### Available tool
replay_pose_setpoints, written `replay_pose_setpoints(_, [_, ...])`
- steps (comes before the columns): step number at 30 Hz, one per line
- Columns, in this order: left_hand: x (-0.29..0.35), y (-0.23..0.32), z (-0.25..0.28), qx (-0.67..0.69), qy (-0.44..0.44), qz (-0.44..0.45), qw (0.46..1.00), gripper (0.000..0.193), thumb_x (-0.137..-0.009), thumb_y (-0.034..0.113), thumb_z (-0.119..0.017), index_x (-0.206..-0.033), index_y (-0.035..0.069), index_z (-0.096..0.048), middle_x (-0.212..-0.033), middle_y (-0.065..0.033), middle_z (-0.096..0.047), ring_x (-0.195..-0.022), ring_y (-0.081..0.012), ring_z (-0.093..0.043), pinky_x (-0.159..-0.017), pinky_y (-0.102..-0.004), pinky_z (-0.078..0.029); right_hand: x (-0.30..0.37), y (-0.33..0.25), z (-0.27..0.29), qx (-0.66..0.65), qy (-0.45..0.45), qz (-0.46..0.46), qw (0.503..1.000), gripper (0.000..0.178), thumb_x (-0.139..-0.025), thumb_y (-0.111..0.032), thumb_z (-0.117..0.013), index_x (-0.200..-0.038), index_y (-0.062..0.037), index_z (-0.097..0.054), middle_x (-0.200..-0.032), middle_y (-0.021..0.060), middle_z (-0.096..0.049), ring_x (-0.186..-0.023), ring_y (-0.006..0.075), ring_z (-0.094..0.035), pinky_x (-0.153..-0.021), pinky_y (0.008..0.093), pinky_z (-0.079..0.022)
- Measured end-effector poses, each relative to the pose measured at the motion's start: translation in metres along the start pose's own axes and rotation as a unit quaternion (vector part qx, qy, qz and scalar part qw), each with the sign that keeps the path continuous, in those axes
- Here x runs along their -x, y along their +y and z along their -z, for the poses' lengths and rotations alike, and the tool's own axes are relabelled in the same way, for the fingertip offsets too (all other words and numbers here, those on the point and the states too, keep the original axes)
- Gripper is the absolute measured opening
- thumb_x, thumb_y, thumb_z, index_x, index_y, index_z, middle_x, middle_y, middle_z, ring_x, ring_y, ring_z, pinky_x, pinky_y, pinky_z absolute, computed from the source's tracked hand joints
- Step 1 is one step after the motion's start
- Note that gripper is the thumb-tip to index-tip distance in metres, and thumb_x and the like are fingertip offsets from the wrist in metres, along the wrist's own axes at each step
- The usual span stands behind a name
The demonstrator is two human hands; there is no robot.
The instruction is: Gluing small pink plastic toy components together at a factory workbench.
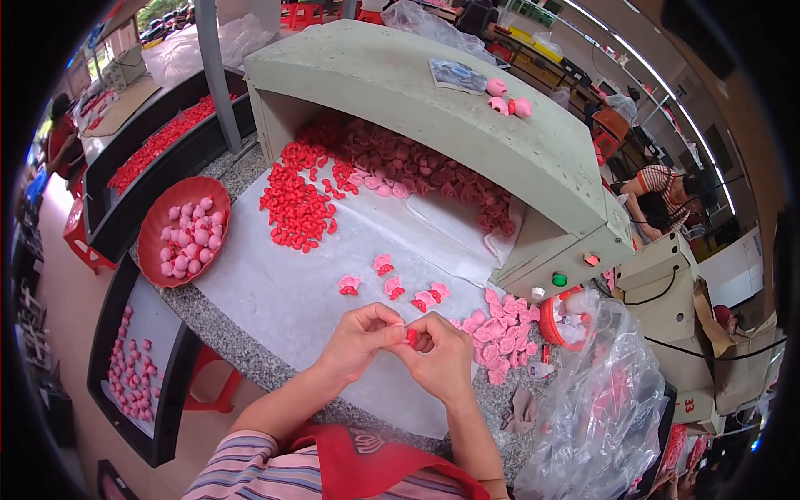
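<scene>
Above the white sheet, both my hands are closed in a pinch on one small glossy red piece, which shows between the fingertips. My left hand holds it from one side and my right hand from the other; the fingers cover most of it. Just beyond lie several joined pink-and-red pieces. A heap of loose pink pieces spreads to the right of my right hand. Farther off on the left is a pile of small curved red pieces.
A pale green open-fronted metal housing with knobs stands over more pieces at the back. On the left are a red bowl of pink balls and black trays. Clear plastic bags and a small red basket sit at right.
</scene>
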State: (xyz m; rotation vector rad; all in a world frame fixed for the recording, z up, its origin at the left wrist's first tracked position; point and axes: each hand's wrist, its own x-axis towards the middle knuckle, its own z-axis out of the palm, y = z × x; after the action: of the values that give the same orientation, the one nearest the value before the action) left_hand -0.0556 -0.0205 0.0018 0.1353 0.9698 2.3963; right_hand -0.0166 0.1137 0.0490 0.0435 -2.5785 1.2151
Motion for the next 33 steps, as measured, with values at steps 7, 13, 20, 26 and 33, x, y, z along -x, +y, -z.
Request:
replay_pose_setpoints(7, [0.004, -0.016, 0.004, -0.007, 0.008, -0.030, 1.000, 0.009, -0.077, 0.003, -0.064, -0.083, 0.002, -0.057, -0.081, -0.0049, -0.060, -0.076, -0.0118, -0.057, -0.068, -0.0256, -0.047, 0.011, 0.018, -0.014, -0.069, 0.036, 0.046, 0.996, 0.023, -0.062, -0.010, -0.076, -0.064, -0.0039, -0.053, -0.057, 0.0025, -0.053, -0.045, 0.0093, -0.049, -0.042, 0.0228, -0.040])
replay_pose_setpoints(13, [0.001, -0.019, 0.003, 0.002, 0.008, 0.008, 1.000, 0.009, -0.077, 0.002, -0.063, -0.085, 0.003, -0.058, -0.085, -0.0044, -0.058, -0.078, -0.0111, -0.055, -0.069, -0.0253, -0.045, 0.020, 0.026, -0.017, -0.063, 0.060, 0.021, 0.996, 0.024, -0.062, -0.010, -0.075, -0.065, -0.0043, -0.053, -0.056, 0.0020, -0.051, -0.045, 0.0090, -0.049, -0.042, 0.0229, -0.040])
replay_pose_setpoints(20, [-0.070, -0.004, -0.007, -0.362, -0.047, -0.094, 0.926, 0.027, -0.074, 0.007, -0.067, -0.100, 0.003, -0.060, -0.088, -0.0022, -0.057, -0.081, -0.0109, -0.054, -0.070, -0.0264, -0.046, 0.024, 0.057, -0.008, 0.057, 0.064, -0.046, 0.995, 0.024, -0.064, -0.008, -0.073, -0.080, -0.0045, -0.055, -0.071, 0.0057, -0.053, -0.053, 0.0156, -0.055, -0.048, 0.0278, -0.045])
replay_pose_setpoints(26, [-0.240, -0.031, -0.034, -0.619, 0.015, -0.223, 0.753, 0.033, -0.069, 0.025, -0.070, -0.095, 0.005, -0.063, -0.087, -0.0122, -0.062, -0.078, -0.0229, -0.062, -0.069, -0.0341, -0.049, 0.035, 0.092, -0.037, 0.104, 0.088, -0.031, 0.990, 0.029, -0.066, 0.003, -0.062, -0.093, -0.0053, -0.057, -0.091, 0.0109, -0.049, -0.067, 0.0256, -0.058, -0.055, 0.0350, -0.050])
replay_pose_setpoints(33, [-0.309, -0.100, -0.055, -0.669, 0.243, -0.262, 0.651, 0.030, -0.064, 0.021, -0.066, -0.088, 0.005, -0.062, -0.094, -0.0178, -0.060, -0.083, -0.0352, -0.059, -0.071, -0.0418, -0.049, 0.038, 0.067, -0.014, 0.147, 0.004, -0.026, 0.989, 0.036, -0.065, 0.003, -0.061, -0.099, -0.0052, -0.056, -0.102, 0.0131, -0.050, -0.077, 0.0285, -0.059, -0.066, 0.0366, -0.050])
